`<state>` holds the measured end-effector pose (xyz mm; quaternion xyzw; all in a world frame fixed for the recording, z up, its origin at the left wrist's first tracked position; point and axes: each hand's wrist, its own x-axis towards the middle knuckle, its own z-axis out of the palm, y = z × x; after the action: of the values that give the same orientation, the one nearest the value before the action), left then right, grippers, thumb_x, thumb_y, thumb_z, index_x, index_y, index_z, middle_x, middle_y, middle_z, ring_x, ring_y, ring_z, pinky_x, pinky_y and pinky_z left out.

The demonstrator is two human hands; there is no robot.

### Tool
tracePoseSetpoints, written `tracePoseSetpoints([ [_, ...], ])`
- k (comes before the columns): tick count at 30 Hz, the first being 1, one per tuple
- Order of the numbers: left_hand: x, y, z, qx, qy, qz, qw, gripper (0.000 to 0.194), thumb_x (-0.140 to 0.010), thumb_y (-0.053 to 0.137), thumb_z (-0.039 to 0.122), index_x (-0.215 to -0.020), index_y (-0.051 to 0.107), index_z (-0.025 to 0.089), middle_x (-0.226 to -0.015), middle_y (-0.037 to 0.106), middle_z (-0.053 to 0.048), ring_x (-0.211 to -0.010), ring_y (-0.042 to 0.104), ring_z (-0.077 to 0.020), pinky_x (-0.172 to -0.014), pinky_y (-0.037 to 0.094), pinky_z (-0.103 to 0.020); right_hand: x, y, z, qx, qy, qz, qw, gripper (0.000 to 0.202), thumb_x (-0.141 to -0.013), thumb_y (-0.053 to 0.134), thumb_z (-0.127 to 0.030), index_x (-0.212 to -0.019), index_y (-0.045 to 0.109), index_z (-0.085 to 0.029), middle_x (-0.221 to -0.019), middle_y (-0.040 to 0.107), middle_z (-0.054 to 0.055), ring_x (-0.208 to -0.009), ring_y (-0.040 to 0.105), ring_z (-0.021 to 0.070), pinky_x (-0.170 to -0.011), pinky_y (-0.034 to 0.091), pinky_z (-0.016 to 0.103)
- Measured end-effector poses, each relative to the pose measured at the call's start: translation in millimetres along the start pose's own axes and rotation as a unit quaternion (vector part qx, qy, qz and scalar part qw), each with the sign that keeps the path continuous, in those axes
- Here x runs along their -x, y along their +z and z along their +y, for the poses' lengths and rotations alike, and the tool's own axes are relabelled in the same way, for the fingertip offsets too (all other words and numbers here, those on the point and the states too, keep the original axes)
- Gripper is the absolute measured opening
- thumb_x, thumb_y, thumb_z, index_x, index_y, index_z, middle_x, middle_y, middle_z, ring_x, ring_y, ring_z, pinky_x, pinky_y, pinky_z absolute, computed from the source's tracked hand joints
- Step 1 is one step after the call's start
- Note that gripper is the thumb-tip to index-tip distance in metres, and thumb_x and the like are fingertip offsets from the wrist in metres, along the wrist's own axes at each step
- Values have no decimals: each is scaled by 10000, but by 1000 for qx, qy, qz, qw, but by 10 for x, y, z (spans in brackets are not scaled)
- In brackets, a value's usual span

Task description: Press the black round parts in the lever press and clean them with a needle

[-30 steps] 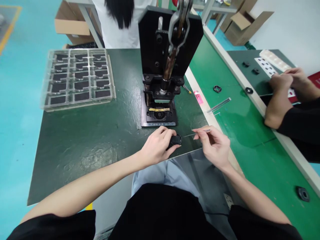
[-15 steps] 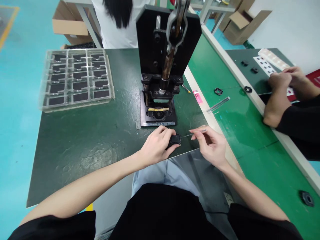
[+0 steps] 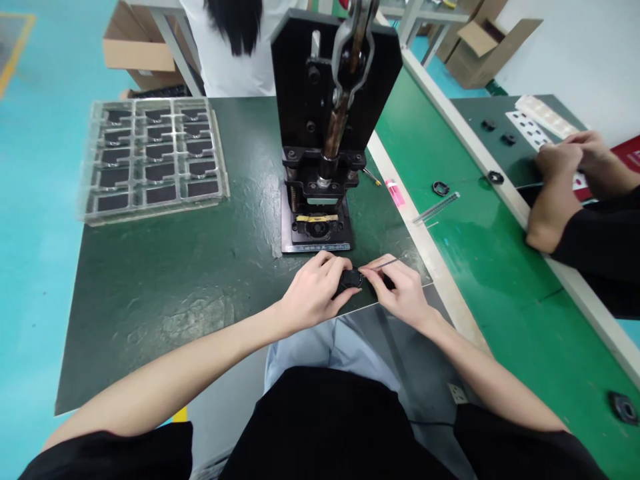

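Observation:
My left hand [image 3: 315, 290] presses a small black round part [image 3: 352, 279] onto the dark green mat [image 3: 175, 267] near its front edge. My right hand [image 3: 397, 291] pinches a thin metal rod [image 3: 387, 264], whose tip meets the black part. The two hands touch around the part. Just behind them stands a black hand press [image 3: 325, 127] with another black part seated in its base fixture [image 3: 317, 229].
A clear plastic tray [image 3: 153, 157] of dark parts lies at the mat's back left. On the green belt [image 3: 500, 267] to the right lie black rings, a rod and a pink item. A co-worker's hands [image 3: 570, 167] work at the right. Another person stands behind the press.
My right hand has slid left along the rod until it meets the black part and my left hand. My left hand has stayed in place.

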<state>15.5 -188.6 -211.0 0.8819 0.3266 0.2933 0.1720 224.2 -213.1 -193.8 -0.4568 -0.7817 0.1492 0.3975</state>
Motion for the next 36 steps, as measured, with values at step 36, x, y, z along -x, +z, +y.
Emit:
tracePoseSetpoints([
  [36,-49,-59,-16,-93,6,36,995,488,-918,687,574,-1134,548,159,-1029,698,-119,-958,650,-299,-836,574,-451,632,-858,532,42,243,278,928,421,-1013,543,-559,-900,707,-187,-754,709,40,-549,601,123,-486,490,254],
])
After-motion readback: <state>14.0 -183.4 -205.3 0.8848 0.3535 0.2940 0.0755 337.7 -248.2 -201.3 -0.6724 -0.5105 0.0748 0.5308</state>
